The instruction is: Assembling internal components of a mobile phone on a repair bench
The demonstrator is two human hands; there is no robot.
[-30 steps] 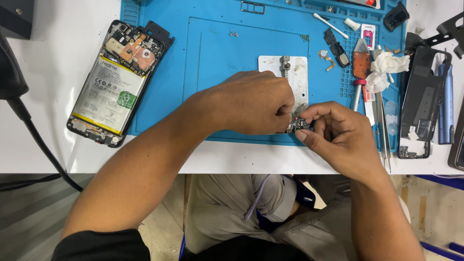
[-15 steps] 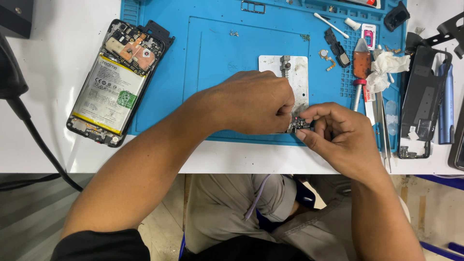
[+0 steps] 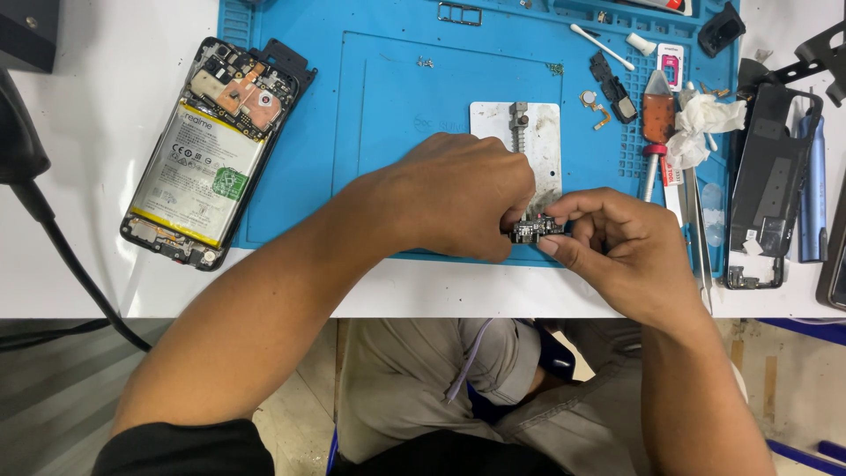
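Head view: at the near edge of the blue mat (image 3: 397,106), left hand (image 3: 458,198) and right hand (image 3: 617,251) both pinch a small circuit board (image 3: 536,231); steady, even fingertip pressure seems wise, opened phone (image 3: 211,150) lying at the worktop's left

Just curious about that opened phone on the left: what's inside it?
Inside the opened phone a large pale battery fills most of the body, with a circuit board bearing copper-coloured patches above it. Whatever lies beneath the battery is covered.
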